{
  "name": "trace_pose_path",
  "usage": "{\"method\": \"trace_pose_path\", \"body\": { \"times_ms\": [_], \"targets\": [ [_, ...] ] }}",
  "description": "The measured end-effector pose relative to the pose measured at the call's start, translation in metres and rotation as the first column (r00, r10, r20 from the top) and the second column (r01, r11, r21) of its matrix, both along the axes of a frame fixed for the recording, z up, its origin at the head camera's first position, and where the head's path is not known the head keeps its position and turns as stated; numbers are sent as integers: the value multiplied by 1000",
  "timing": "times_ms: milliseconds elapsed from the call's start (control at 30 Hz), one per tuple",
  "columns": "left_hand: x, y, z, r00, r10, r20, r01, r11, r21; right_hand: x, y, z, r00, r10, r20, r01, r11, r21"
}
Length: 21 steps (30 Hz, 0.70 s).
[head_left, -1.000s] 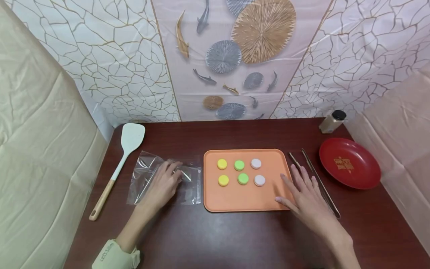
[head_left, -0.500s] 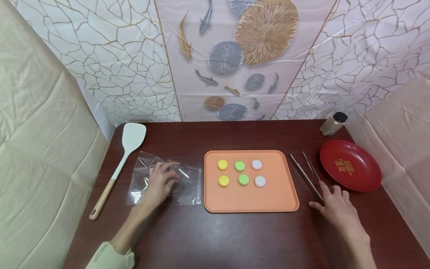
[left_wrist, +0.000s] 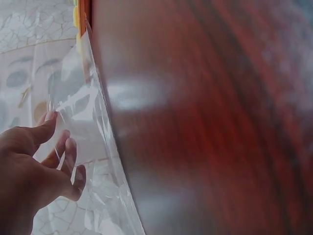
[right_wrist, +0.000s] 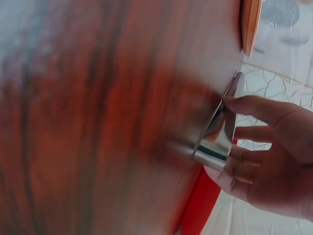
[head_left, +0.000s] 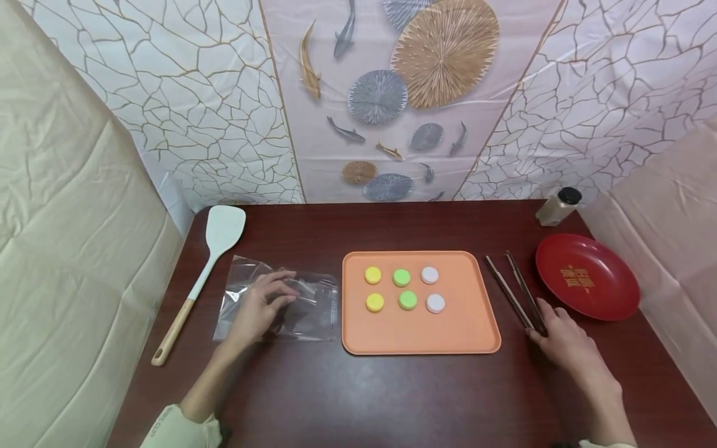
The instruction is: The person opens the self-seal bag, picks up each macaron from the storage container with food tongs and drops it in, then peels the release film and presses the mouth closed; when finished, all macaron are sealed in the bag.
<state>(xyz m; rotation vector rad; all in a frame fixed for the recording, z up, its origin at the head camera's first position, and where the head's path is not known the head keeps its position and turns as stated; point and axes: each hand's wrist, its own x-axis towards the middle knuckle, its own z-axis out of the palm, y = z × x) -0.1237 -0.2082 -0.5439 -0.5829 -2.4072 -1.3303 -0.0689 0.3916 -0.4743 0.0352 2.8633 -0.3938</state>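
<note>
In the head view my right hand (head_left: pixel 570 341) is at the closed end of metal tongs (head_left: pixel 514 291), whose two arms spread apart on the table. The right wrist view has my thumb on one side of the tongs (right_wrist: pixel 215 137) and my fingers round the other. My left hand (head_left: pixel 259 311) rests over a clear plastic zip bag (head_left: pixel 316 311), its fingers loosely bent and apart; the left wrist view has the bag film (left_wrist: pixel 105 142) close by the fingertips. Between the hands lies an orange tray (head_left: pixel 414 339) with yellow macarons (head_left: pixel 374 302), green macarons (head_left: pixel 407 300) and white macarons (head_left: pixel 435 303).
A white spatula (head_left: pixel 215 249) with a wooden handle lies at the left. Over on the right are a red plate (head_left: pixel 594 274) with gold characters and a small jar (head_left: pixel 557 206) with a black lid. Patterned cloth hangs behind the dark wooden table (head_left: pixel 358 404).
My right hand has moved from above the tray's right edge, right and down to the tongs, and now grips them. My left hand has shifted slightly left over the bag.
</note>
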Motion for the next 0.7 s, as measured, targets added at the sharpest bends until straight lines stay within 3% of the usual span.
{"method": "trace_pose_path", "body": {
  "times_ms": [33, 133, 267, 333, 367, 567, 633, 700],
  "targets": [
    [0, 0, 1, 1000, 3, -3, -3, 1000, 11, -1, 2, -1, 1000, 7, -9, -7, 1000, -10],
    [8, 6, 23, 1000, 4, 27, -5, 1000, 18, -3, 8, -9, 997, 35, -71, -38, 998, -42],
    [15, 13, 46, 996, 28, 89, -26, 999, -23, -3, 10, -9, 995, 18, -93, -34, 984, -174],
    [16, 14, 49, 993, 33, 117, -30, 999, -27, -2, 11, -8, 997, -20, -76, 3, 974, -227],
    [16, 13, 49, 993, 33, 116, -31, 999, -25, -2, 11, -8, 997, -31, -77, 12, 971, -240],
    [8, 3, 25, 995, 2, 95, -6, 999, 41, 0, 9, -2, 983, -25, -184, -9, 983, -186],
    [7, 1, 20, 994, -4, 105, 0, 999, 33, 2, 8, 0, 970, -25, -241, -18, 985, -172],
    [2, -4, 8, 995, -15, 103, 13, 1000, 23, 5, 8, 0, 949, -17, -314, -40, 984, -175]
  ]
}}
